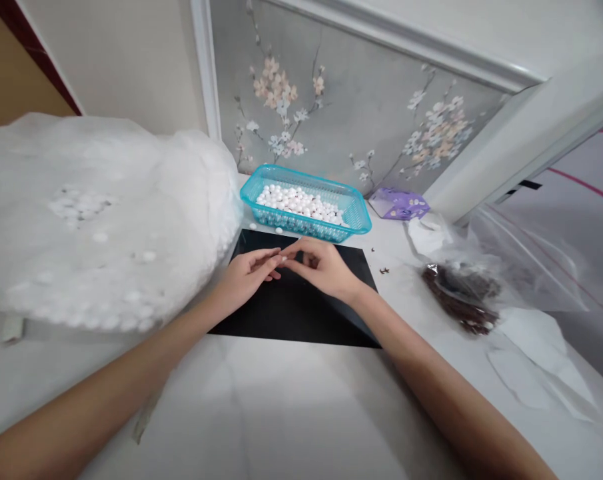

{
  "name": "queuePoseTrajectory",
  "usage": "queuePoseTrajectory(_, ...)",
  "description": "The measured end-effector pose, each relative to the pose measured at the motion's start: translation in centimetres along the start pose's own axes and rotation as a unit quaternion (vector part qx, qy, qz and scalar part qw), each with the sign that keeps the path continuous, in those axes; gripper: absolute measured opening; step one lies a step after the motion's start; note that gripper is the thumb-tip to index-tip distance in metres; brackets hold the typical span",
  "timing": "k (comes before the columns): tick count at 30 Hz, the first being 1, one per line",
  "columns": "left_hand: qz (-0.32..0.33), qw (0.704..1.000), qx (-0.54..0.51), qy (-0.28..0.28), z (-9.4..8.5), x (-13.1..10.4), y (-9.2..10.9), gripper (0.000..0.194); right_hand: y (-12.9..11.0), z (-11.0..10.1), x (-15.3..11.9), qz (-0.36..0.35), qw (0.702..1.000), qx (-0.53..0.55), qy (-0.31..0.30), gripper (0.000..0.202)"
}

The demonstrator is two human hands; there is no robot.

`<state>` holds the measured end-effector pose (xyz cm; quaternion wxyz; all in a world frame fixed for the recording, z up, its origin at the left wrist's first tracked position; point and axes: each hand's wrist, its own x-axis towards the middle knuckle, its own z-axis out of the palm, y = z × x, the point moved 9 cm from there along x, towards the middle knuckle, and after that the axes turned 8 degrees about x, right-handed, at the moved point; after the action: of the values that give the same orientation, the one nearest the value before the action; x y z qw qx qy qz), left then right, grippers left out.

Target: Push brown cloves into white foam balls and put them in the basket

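Note:
Over a black mat (pixel 301 313), my two hands meet at the fingertips. My left hand (pixel 251 275) is closed in a pinch on a small white ball (pixel 284 259), mostly covered by the fingers. My right hand (pixel 328 268) has its thumb and forefinger brought together at the same ball; whatever lies between these fingertips is too small to make out. Just behind the hands stands a blue plastic basket (pixel 354 230) holding many white balls (pixel 301 202). Two loose white balls (pixel 279 231) lie between basket and mat.
A big translucent bag (pixel 181 200) full of white balls bulks up on the left. To the right are small brown bits (pixel 384 271), a clear bag of dark brown pieces (pixel 461 303), a purple packet (pixel 400 203) and white paper (pixel 541 353). A flowered panel (pixel 341 100) rises behind.

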<state>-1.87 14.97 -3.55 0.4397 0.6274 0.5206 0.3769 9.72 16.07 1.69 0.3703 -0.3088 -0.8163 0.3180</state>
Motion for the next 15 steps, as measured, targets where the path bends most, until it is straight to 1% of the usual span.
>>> queuePoseTrajectory(2, -0.003, 1.000, -0.025, -0.005, 0.0, 0.0, 0.2, 0.039, -0.2, 0.9, 0.0, 0.006, 0.999, 0.026, -0.020, 0.020)
queuePoseTrajectory(4, -0.010, 1.000, -0.028, 0.007, -0.3, 0.0, 0.1, 0.035, 0.4, 0.8, 0.0, 0.027, 0.999, 0.029, -0.010, 0.021)
queuePoseTrajectory(6, -0.018, 0.999, -0.027, 0.026, -0.7, 0.0, -0.2, 0.034, 1.4, -0.6, -0.2, 0.058, 0.997, -0.011, 0.041, 0.019)
queuePoseTrajectory(8, -0.018, 0.998, -0.027, 0.046, -1.1, -0.1, -0.4, 0.035, 2.6, -2.0, -0.4, 0.095, 0.987, -0.091, 0.095, 0.014)
queuePoseTrajectory(9, -0.016, 0.998, -0.024, 0.051, -1.2, -0.1, -0.4, 0.035, 3.2, -2.4, -0.6, 0.113, 0.980, -0.128, 0.105, 0.012)
queuePoseTrajectory(10, -0.013, 0.998, -0.018, 0.051, -1.2, -0.1, -0.3, 0.035, 3.7, -2.4, -0.7, 0.132, 0.974, -0.154, 0.100, 0.012)
queuePoseTrajectory(12, -0.008, 0.999, 0.000, 0.045, -1.0, -0.1, -0.2, 0.033, 4.7, -2.0, -0.7, 0.157, 0.971, -0.168, 0.070, 0.012)
queuePoseTrajectory(15, 0.004, 0.999, 0.011, 0.037, -0.8, 0.0, 0.0, 0.031, 4.9, -1.4, -0.6, 0.153, 0.977, -0.143, 0.045, 0.009)
